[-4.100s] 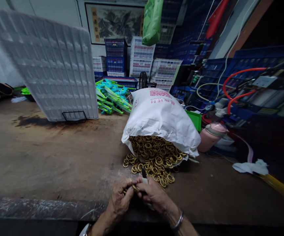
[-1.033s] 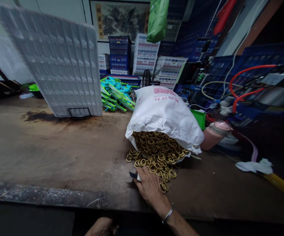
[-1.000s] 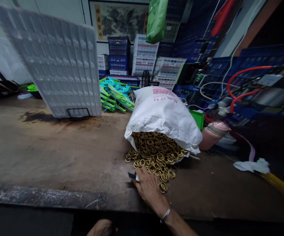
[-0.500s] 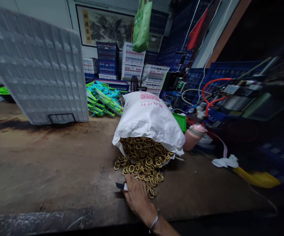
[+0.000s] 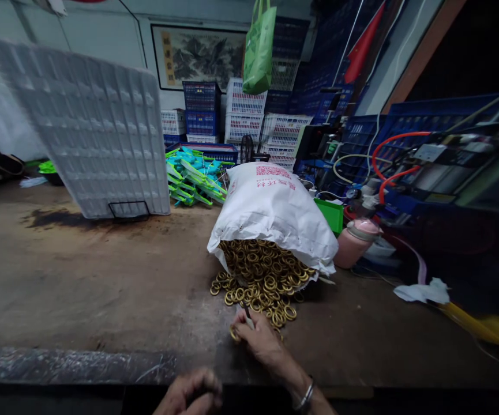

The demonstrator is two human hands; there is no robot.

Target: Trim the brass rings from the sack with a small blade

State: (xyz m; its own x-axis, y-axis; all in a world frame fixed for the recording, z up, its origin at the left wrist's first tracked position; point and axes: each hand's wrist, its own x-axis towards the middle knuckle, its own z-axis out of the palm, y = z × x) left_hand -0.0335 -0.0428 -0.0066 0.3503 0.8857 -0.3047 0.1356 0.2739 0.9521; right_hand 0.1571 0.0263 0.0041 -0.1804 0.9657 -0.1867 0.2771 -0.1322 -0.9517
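Observation:
My right hand (image 5: 260,341) is closed above the table in front of the ring pile. It grips a small knife (image 5: 248,318) with a dark blade and a pale handle. At its fingertips is a single brass-coloured ring (image 5: 233,333). My left hand (image 5: 194,391) is low at the table's front edge, a little blurred; its fingers curl apart from the thumb and nothing shows between them. Just beyond the right hand, many brass-coloured rings (image 5: 270,282) spill out of a white woven sack (image 5: 275,207) lying on its side with its mouth facing me.
A ribbed pale panel (image 5: 102,138) stands on the wooden table (image 5: 102,276) at left. Green and turquoise plastic pieces (image 5: 195,176) are heaped behind. Right of the sack are a pink bottle (image 5: 355,242), a green tray (image 5: 330,214) and a machine with red hoses (image 5: 398,138).
My right hand, which was over the pile's near edge, is now raised slightly with a ring and the knife turned upward. My left hand has come back into view at the bottom.

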